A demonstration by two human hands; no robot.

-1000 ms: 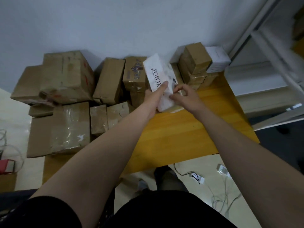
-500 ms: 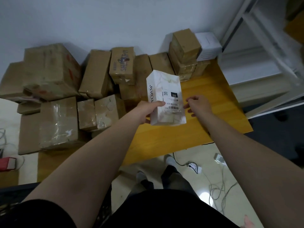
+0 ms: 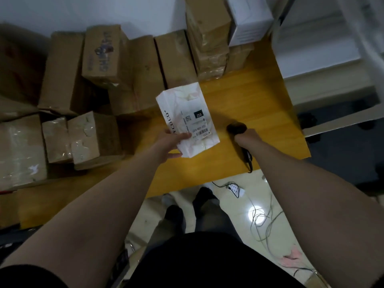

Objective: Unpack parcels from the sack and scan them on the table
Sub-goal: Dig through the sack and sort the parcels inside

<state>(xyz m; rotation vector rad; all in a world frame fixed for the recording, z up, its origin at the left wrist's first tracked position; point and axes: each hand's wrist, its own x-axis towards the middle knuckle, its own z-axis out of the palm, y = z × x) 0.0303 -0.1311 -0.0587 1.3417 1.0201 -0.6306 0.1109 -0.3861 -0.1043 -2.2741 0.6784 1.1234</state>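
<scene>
Fingers (image 3: 176, 155) of the left hand (image 3: 167, 145) are clamping the near-left corner of the white parcel (image 3: 182, 107), thumb on the upper face and the rest underneath. Right hand (image 3: 246, 138) is wrapping its fingers round the handle of a black scanner (image 3: 236, 127). The parcel is sitting over the yellow counter (image 3: 259, 100), in front of the row of cardboard boxes (image 3: 145, 75); whether its underside is touching the wood I cannot tell. Its long axis is running away from the person, with the far end leaning a little to the left. The shipping label (image 3: 198, 124) is facing up on the near-right part of the upper face. The scanner head is lying just to the right of the parcel, level with the label, with a strip of bare counter between them. So the right hand is the nearer one to the barcode. Judgement: the scan is depending on swinging the head leftward over the label; which way its window is pointing is not readable.
</scene>
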